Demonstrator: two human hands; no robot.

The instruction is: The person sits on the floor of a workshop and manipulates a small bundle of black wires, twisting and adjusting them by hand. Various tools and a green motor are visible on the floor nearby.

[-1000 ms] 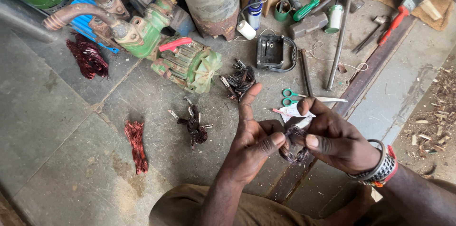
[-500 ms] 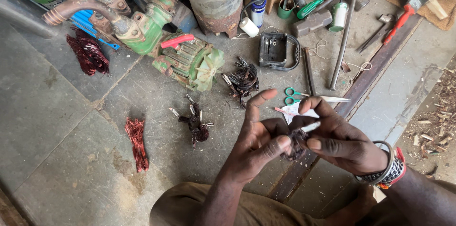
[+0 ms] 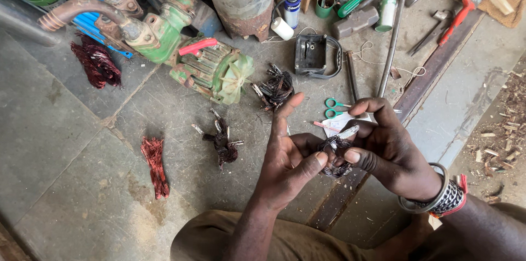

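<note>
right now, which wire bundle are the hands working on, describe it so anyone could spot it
Start at the green pump motor up the concrete floor, then drop to the two hands at centre. The dark wire coil sits pinched between left hand and right hand; the other bundles all lie loose on the floor.

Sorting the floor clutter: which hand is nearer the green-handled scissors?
Right. The right hand is just below the green-handled scissors, its fingers almost over them; the left hand sits farther down-left.
</note>
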